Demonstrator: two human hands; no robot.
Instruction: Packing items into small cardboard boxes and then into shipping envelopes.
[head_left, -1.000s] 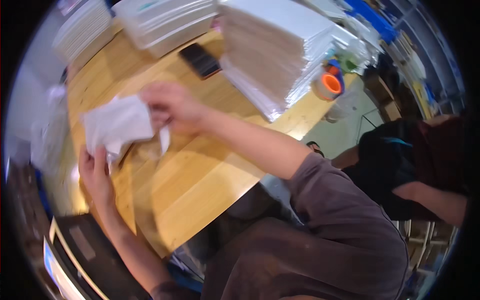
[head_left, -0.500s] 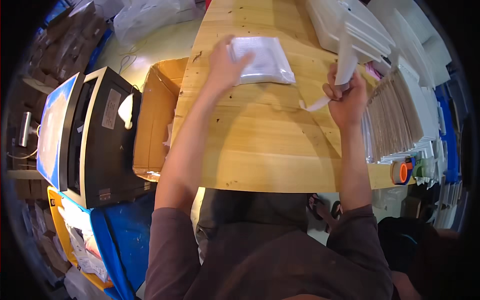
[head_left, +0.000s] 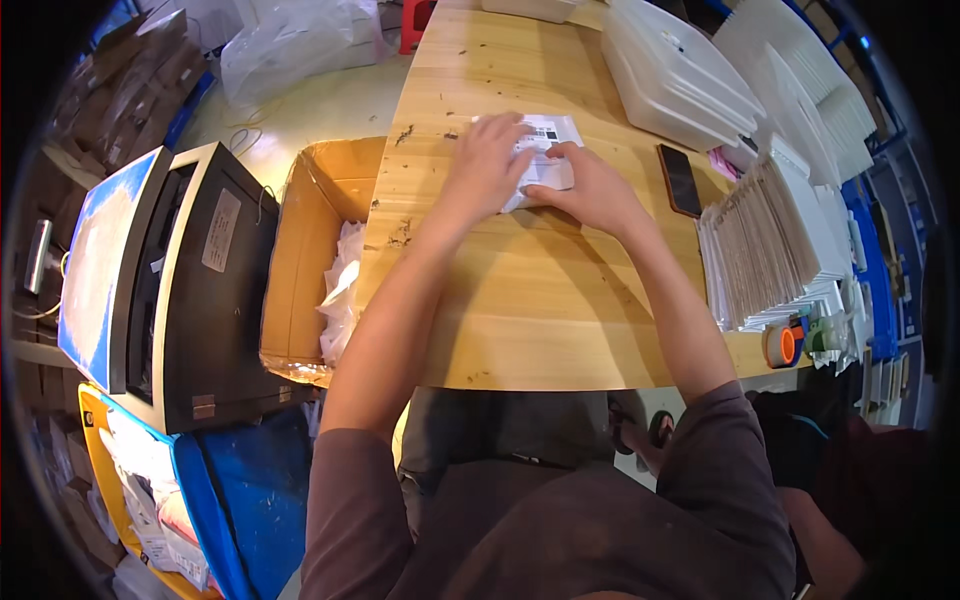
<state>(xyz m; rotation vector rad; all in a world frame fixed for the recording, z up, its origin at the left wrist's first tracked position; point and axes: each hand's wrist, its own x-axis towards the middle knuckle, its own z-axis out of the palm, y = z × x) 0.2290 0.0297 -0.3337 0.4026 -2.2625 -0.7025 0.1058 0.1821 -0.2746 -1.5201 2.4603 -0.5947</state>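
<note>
A small white plastic mailer package point(head_left: 562, 128) lies on the wooden table, with a printed white label point(head_left: 545, 150) on its top face. My left hand point(head_left: 487, 165) rests over the package's left side, fingers outstretched and pressed on the label. From the right, my right hand point(head_left: 590, 188) reaches onto the same package. Its thumb and forefinger are spread apart over the label's right part; the other fingers are partly hidden. Part of the package is covered by both hands.
On the wooden table point(head_left: 520, 320), a phone point(head_left: 680, 180) lies right of the package, beside white plastic bins point(head_left: 675, 75). Stacked flat mailers point(head_left: 760, 240) and an orange tape roll point(head_left: 780, 346) line the right edge. A cardboard box point(head_left: 295, 270) stands left, beside a black cabinet point(head_left: 235, 270).
My right hand has moved left onto the package and no longer holds the white paper strip. A printed label now shows on the package. The phone has come into sight.
</note>
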